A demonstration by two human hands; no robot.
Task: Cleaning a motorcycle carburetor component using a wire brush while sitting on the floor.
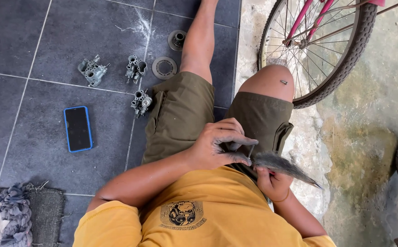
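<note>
A person is sitting on a dark tiled floor [34, 27], working over the lap near the lower middle of the frame. The left hand [219, 144], grimy with dark dirt, is curling tightly around a small dark part [233, 146] that is mostly hidden under the fingers, so its shape cannot be made out. The right hand [272, 182] is closing around the handle end of a brush [283, 167] whose grey, matted bristles are fanning out to the right; the bristles are sitting just beside the hidden part. Judging by this, the cleaning seems to be somewhere in the middle: three grey metal carburetor bodies [137, 68] and two round metal discs [164, 67] are lying on the floor in the upper left of the frame, well apart from the hands, looking dull and dusty, and it cannot be told which are finished. A blue-cased phone [77, 129] is lying at the left, a bicycle wheel [320, 50] is standing at the upper right, and a small screw [283, 82] is resting on the knee.
</note>
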